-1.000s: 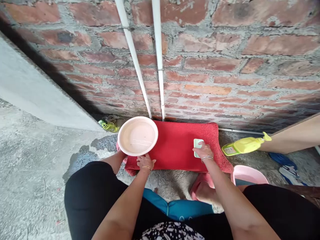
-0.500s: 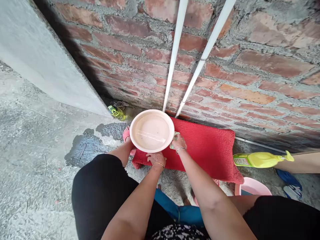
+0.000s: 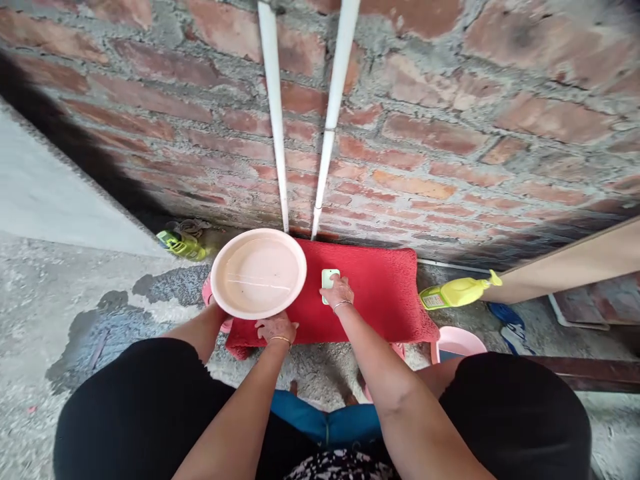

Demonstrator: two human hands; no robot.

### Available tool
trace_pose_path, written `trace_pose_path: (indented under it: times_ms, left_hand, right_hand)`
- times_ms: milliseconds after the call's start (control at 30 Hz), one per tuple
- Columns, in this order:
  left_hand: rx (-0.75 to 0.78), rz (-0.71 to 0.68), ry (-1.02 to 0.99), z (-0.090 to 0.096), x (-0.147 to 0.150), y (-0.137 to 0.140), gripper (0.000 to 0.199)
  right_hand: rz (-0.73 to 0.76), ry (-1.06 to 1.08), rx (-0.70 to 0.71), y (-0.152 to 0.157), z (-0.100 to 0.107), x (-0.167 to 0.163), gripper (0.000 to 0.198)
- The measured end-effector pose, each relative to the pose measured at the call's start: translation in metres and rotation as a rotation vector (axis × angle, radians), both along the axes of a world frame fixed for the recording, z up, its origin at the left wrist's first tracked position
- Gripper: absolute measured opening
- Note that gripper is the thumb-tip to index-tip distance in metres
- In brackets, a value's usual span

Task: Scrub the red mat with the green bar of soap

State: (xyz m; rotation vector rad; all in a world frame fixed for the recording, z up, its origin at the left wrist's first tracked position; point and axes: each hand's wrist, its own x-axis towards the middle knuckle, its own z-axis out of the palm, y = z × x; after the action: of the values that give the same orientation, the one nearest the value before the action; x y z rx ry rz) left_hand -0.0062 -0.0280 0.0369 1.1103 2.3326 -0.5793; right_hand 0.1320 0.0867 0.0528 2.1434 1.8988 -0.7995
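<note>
From where I'm standing, the person is leaning over a low surface draped in a red cloth (image 3: 383, 287), and the right hand (image 3: 341, 292) is holding a pale green block (image 3: 326, 277) flat on it. The fingers are lying over the block's face and the thumb is reaching across its near part, so the grip is coming from above. The block is sitting near the middle of the cloth, just right of a pale pink bowl (image 3: 215, 277); I'm not making out whether it is a brush, a soap or something else.

The left hand (image 3: 277, 327) is resting by the bowl's near edge, over the front edge of the cloth. I cannot tell whether its fingers are gripping the rim or only pressing the cloth, because the undersides are hiding.

By my judgement, the block is looking light and stiff, probably slippery if wet, and its two long edges are offering the surest hold. The bowl is seemingly carrying water, so I'm expecting it to be heavier and prone to slopping; its rim is inviting a hand on each side, kept level. The cloth is looking soft and thick, likely bunching under a hard push.
</note>
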Motion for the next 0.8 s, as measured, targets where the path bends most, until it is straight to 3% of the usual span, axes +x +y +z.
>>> trace_pose_path:
  times_ms: [300,433,500,567,667,800]
  left_hand:
    - [0.023,0.008,0.103,-0.003,0.004,0.001,0.082]
    - [0.064,0.023,0.109,-0.009,0.002,-0.002,0.081]
    - [0.086,0.043,0.107,-0.012,0.001,-0.005,0.078]
    - [0.117,0.065,0.104,-0.012,0.002,-0.009,0.073]
    - [0.168,0.040,0.079,-0.007,0.009,-0.013,0.061]
    - [0.208,-0.096,0.064,0.008,0.026,-0.020,0.055]
  right_hand:
    - [-0.326,-0.146,0.050,0.004,0.004,0.218,0.052]
    - [-0.535,-0.243,0.050,-0.006,0.009,0.287,0.056]
    - [-0.602,-0.232,0.059,-0.012,0.011,0.297,0.059]
    - [-0.578,-0.185,0.089,-0.017,0.012,0.290,0.058]
    - [-0.415,-0.069,0.128,-0.024,0.012,0.252,0.056]
    - [-0.127,0.051,0.125,-0.037,0.008,0.186,0.053]
